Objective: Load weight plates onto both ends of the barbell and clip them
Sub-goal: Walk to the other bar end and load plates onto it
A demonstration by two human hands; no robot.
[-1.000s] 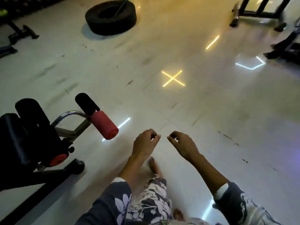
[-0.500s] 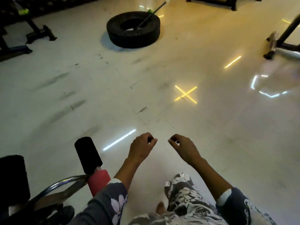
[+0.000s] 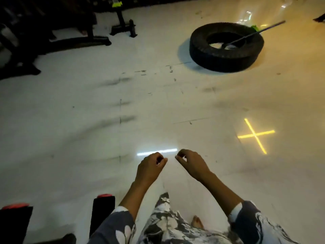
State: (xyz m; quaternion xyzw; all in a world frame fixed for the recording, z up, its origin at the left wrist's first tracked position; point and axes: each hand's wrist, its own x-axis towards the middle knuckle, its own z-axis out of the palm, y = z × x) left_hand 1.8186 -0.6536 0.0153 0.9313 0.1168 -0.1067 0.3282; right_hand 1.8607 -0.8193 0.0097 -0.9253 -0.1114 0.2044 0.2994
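No barbell, weight plate or clip shows in the head view. My left hand (image 3: 149,169) and my right hand (image 3: 191,164) hang side by side in front of me over the pale tiled floor (image 3: 88,138). Both are loosely curled, thumb against fingers, with nothing in them. The two hands are a small gap apart. Patterned sleeves and trousers fill the bottom edge, and a bare foot (image 3: 197,222) shows below my right forearm.
A big black tyre (image 3: 198,50) lies flat on the floor at the far right with a dark rod (image 3: 255,32) leaning in it. Dark machine frames (image 3: 79,41) line the far left. Black foam rollers (image 3: 103,212) of a bench stand at bottom left.
The view has swung left: the tyre and the yellow cross of light moved right and nearer, the bench slid down to the bottom left corner. Both hands stayed curled and empty.
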